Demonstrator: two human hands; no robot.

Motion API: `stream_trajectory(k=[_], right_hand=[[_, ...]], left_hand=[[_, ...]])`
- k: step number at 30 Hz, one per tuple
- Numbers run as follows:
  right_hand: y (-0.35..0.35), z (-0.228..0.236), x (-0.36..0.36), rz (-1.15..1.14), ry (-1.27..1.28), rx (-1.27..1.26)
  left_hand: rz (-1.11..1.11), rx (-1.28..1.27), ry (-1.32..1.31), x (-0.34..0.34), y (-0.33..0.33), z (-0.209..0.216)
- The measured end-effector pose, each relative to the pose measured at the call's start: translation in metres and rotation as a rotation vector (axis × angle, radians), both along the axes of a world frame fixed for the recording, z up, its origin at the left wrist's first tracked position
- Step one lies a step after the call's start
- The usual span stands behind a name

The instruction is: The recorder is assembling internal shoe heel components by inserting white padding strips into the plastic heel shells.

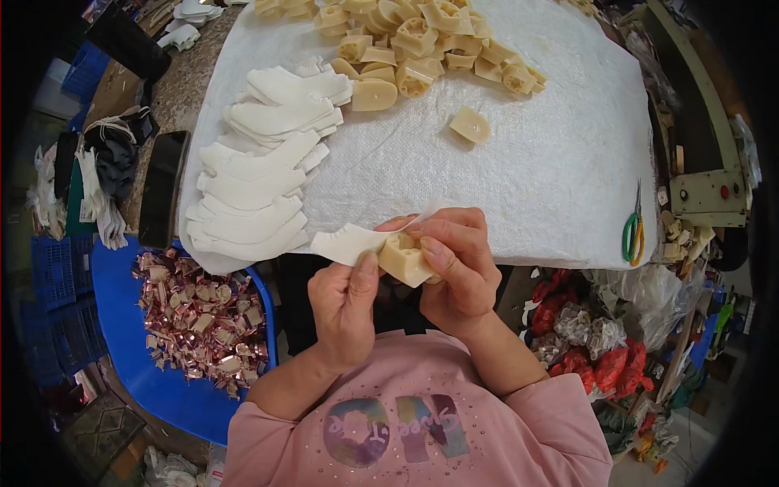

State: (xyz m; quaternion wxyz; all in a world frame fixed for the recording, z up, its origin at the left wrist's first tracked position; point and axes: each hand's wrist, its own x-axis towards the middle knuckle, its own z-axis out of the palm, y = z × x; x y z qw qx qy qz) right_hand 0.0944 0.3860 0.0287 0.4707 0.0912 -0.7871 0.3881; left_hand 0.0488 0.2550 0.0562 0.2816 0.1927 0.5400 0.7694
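Observation:
In front of my chest, past the table's near edge, I hold a cream moulded plastic piece with hollows in its upper face. My left hand is closed, its thumb pressed against the left side of that piece. A thin white cut-out strip runs behind the piece, its left end sticking out above my left thumb. My right hand grips the piece from the right, thumb in front, and its upper fingers pinch the strip's raised right end. Some fingertips are hidden behind the piece.
On the white woven table cover lie fanned white cut-outs, a heap of cream pieces and one loose cream piece. Scissors lie right, a phone left. A blue tub holds shiny pink-bronze parts.

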Motion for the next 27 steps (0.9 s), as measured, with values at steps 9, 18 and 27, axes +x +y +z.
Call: stream_trajectory(k=[9, 18, 27], right_hand=[[0.009, 0.001, 0.000, -0.175, -0.098, 0.138], [0.006, 0.041, 0.010, -0.209, -0.523, 0.416], [0.012, 0.029, 0.009, -0.109, -0.605, 0.330]], left_hand=[[0.045, -0.234, 0.398, -0.015, -0.005, -0.004], [0.179, -0.392, 0.537, -0.017, -0.007, 0.005], [0.187, -0.352, 0.909, -0.013, 0.000, -0.008]])
